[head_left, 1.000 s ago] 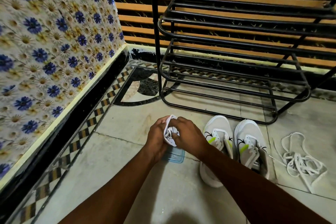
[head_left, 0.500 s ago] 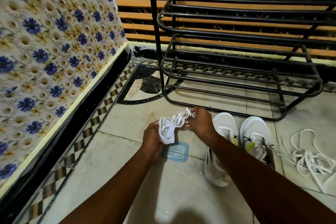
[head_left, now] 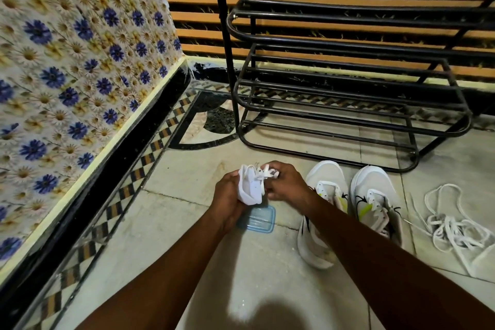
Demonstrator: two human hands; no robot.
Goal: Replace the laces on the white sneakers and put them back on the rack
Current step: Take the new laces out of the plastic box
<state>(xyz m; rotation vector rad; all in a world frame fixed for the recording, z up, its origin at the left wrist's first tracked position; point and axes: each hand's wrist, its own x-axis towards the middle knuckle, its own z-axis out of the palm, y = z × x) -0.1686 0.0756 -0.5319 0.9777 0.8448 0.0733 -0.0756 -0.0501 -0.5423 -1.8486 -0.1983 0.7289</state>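
Two hands meet low in the middle of the view, above the tiled floor. The left hand is curled round a small white packet and holds it upright, while the right hand pinches a folded bundle of white laces that sticks out of the packet's top. Just under the hands a clear blue plastic box lies flat on the floor, partly hidden by the left wrist. To the right of the hands the two white sneakers stand side by side on the floor, toes pointing toward the rack: the left sneaker is partly covered by the right forearm, and the right sneaker sits just beside it, showing a yellow-green mark on its side. Further right, apart from the shoes, a tangled heap of loose laces lies on the tiles. The black metal rack stands beyond the sneakers against a wall striped in orange and black, with its lowest bar near their toes. A wall of blue and yellow flower tiles runs along the left side.
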